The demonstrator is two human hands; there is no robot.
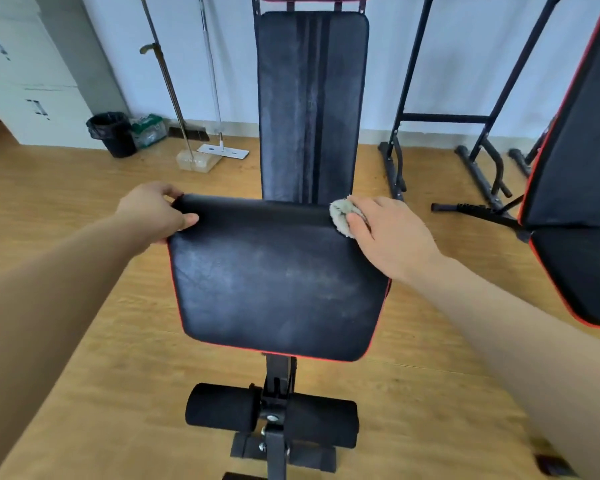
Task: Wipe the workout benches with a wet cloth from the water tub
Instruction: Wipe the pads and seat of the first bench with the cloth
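Observation:
A black workout bench with red piping stands in front of me, its seat pad [274, 278] low and its backrest [309, 105] raised behind it. My left hand [156, 213] grips the seat pad's far left corner, thumb on top. My right hand [388, 233] holds a bunched grey-white cloth [342, 216] and presses it on the seat's far right corner, beside the gap to the backrest. Streaks show on the seat and backrest surfaces. The water tub is out of view.
A second black bench [575, 209] stands close on the right. A black metal rack [444, 119] is behind it. A black bin [113, 133], a flat mop [222, 150] and a broom [187, 133] stand by the far wall. Foam leg rollers [222, 407] sit below the seat. The floor is wood.

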